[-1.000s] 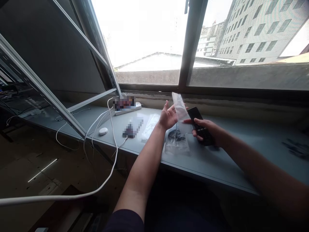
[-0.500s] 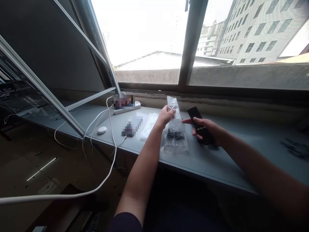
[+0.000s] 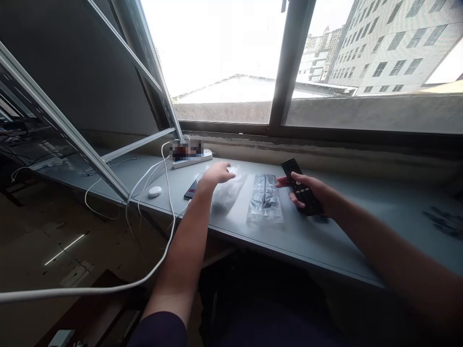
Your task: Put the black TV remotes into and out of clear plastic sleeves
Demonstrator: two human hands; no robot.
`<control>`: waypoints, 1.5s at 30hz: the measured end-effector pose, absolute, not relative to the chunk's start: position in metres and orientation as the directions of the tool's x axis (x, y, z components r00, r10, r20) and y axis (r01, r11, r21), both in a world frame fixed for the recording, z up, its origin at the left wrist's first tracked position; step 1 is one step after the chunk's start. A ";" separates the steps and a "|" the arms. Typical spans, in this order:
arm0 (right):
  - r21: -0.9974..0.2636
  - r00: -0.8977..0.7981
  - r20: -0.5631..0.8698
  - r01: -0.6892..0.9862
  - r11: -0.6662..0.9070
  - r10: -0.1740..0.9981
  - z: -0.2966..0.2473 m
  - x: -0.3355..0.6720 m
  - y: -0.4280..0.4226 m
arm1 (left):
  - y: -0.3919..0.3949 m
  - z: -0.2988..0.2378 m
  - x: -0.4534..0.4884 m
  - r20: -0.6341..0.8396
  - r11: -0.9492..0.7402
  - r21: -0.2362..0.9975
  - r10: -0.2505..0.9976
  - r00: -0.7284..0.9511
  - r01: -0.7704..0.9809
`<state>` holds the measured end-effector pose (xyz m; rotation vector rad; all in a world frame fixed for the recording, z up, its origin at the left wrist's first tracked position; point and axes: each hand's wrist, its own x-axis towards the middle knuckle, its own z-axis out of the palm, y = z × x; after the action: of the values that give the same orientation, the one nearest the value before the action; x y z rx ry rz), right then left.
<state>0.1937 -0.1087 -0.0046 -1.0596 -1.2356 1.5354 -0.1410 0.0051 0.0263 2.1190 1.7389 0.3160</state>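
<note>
- The left hand [image 3: 217, 174] reaches forward with the arm nearly straight, palm down, fingers loosely spread; it rests on the far end of an empty clear bag [image 3: 227, 192] lying flat on the tabletop [image 3: 325, 246]. It is not clenched; whether the fingers pinch the plastic cannot be told.
- The right hand [image 3: 307, 190] comes in from 4 o'clock, forearm low over the tabletop, and grasps a black remote [image 3: 298, 185] from below, thumb laid across its buttons, the remote's far end pointing toward 11 o'clock.
- Between the two hands lies a second clear bag [image 3: 265, 198] holding dark contents, flat on the tabletop, just beside the empty bag and touched by neither hand.
- At 9 o'clock of the left hand a phone [image 3: 191, 189] lies partly under the wrist.
- Further toward 9 o'clock sits a small white puck [image 3: 155, 191], with white cables [image 3: 144, 185] running to a power strip [image 3: 191, 158] at 11 o'clock near the window frame [image 3: 285, 72].
</note>
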 end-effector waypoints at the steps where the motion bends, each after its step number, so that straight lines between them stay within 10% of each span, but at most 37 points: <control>1: -0.984 -0.256 -0.092 -0.126 -0.128 0.962 -0.005 0.194 -0.109 | 0.005 0.026 -0.139 -0.039 -0.153 0.373 0.983 0.180 0.915; 5: -0.970 -0.275 -0.117 -0.174 -0.170 0.954 -0.006 0.194 -0.106 | 0.000 0.030 -0.108 0.165 -0.252 0.506 0.967 0.194 0.825; 10: -0.920 -0.331 -0.180 -0.276 -0.277 0.926 -0.010 0.195 -0.098 | -0.001 0.026 -0.040 0.202 -0.369 0.911 0.789 0.581 0.185; 17: -0.858 -0.325 -0.158 -0.423 -0.292 0.933 -0.001 0.196 -0.100 | 0.029 0.002 0.018 0.295 -0.265 0.953 0.708 0.642 -0.145; 28: -0.633 -0.363 -0.195 -0.663 -0.400 0.911 0.009 0.199 -0.107 | 0.023 -0.023 -0.005 0.521 -0.590 0.642 0.804 0.286 0.489; 45: -0.705 -0.327 -0.248 -0.584 -0.402 0.912 0.010 0.201 -0.104 | 0.012 -0.029 -0.022 0.523 -0.526 0.600 0.828 0.201 0.603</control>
<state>0.2010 -0.1043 0.0103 -0.7805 -0.6230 1.8841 -0.0219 0.0115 -0.0287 2.2150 1.3588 1.2305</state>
